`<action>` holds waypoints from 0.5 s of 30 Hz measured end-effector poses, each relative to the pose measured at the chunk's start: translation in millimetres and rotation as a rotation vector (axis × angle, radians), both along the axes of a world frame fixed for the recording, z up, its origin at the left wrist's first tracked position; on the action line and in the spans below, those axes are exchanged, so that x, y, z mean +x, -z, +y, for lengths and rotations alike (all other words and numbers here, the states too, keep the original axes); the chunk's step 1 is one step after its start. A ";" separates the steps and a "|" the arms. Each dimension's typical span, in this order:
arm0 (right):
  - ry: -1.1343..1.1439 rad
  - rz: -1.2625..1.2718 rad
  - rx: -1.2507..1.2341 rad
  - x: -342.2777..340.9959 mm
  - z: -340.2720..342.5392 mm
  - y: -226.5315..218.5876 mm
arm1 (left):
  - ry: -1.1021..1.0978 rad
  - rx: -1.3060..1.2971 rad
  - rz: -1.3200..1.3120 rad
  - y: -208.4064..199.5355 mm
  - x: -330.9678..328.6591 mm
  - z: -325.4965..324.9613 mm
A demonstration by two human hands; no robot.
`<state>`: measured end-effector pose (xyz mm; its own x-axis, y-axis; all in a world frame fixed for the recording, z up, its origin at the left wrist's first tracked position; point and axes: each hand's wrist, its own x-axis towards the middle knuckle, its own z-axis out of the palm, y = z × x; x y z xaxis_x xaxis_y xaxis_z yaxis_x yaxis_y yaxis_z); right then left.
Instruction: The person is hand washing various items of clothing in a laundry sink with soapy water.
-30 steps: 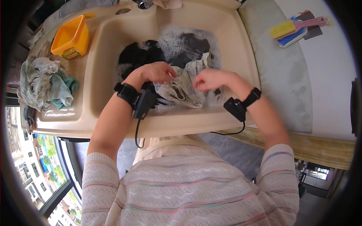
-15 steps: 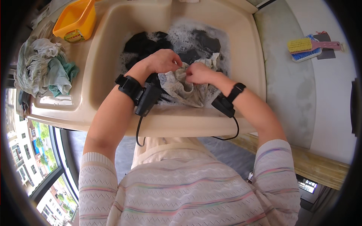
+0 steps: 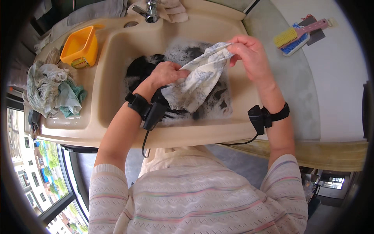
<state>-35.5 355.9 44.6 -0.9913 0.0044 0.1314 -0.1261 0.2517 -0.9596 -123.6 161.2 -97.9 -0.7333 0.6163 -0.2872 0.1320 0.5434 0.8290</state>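
Observation:
Between my hands a wet white garment with a grey-blue pattern (image 3: 200, 82) is stretched above the sudsy water. My right hand (image 3: 251, 54) pinches its upper right corner, raised over the right side of the basin. Lower and to the left, my left hand (image 3: 165, 74) grips the garment's other edge, its fingertips partly hidden by the cloth. Dark clothes (image 3: 140, 70) soak in the foamy water (image 3: 175, 50) beneath. The beige sink (image 3: 117, 70) surrounds them. What type of garment the patterned cloth is, I cannot make out.
A heap of wet white and green laundry (image 3: 50, 89) lies on the left ledge, below a yellow plastic basket (image 3: 93, 46). A chrome faucet (image 3: 151, 13) stands at the back. Two scrubbing brushes, one yellow-bristled with a pink handle (image 3: 311, 26), rest at the right.
My right hand has risen up and to the right, drawing the patterned garment out taut from its bunched state. My left hand stays near its place. The view has shifted, showing the faucet.

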 end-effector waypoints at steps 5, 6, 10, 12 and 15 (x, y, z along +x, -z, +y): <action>0.096 0.099 -0.115 0.8 18.3 -22.6 | -0.078 -0.272 0.075 -8.0 -4.7 -19.3; 0.116 0.125 -0.109 2.1 23.5 -26.4 | -0.061 -0.305 0.102 -8.4 -9.4 -26.2; 0.220 0.193 -0.269 0.7 48.2 -23.9 | -0.098 -0.318 0.157 -3.8 -31.0 -57.7; 0.263 0.139 -0.294 0.4 43.3 -20.6 | -0.173 -0.244 0.042 0.1 -31.3 -58.7; 0.129 0.061 -0.214 -1.3 21.2 -25.9 | 0.118 0.181 0.353 13.7 -21.3 -36.5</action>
